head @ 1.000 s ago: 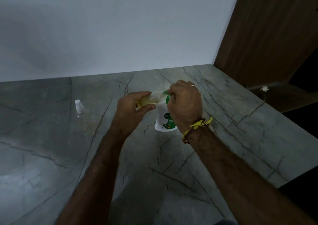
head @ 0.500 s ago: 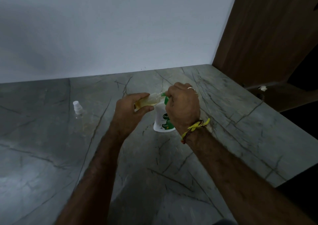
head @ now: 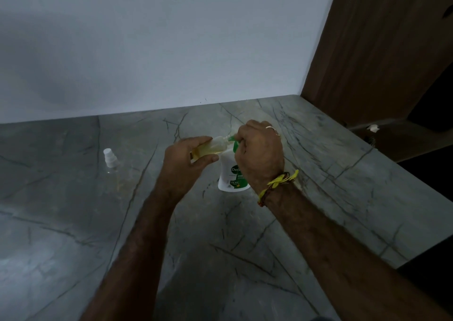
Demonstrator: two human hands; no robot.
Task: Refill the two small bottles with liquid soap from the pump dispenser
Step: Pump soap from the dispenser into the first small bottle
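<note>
Pump dispenser (head: 231, 173) stands on the tabletop (head: 318, 185). A small bottle (head: 213, 146), tilted, is held just above and left of the dispenser, mouth at its spout. A second small bottle (head: 111, 163) stands well left of the dispenser.

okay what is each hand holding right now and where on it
The left hand grips the small bottle around its lower body. The right hand curls over the pump dispenser at its green pump head.

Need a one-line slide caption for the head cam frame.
Left hand tilts a small bottle to the pump dispenser nozzle; right hand on the pump.
</note>
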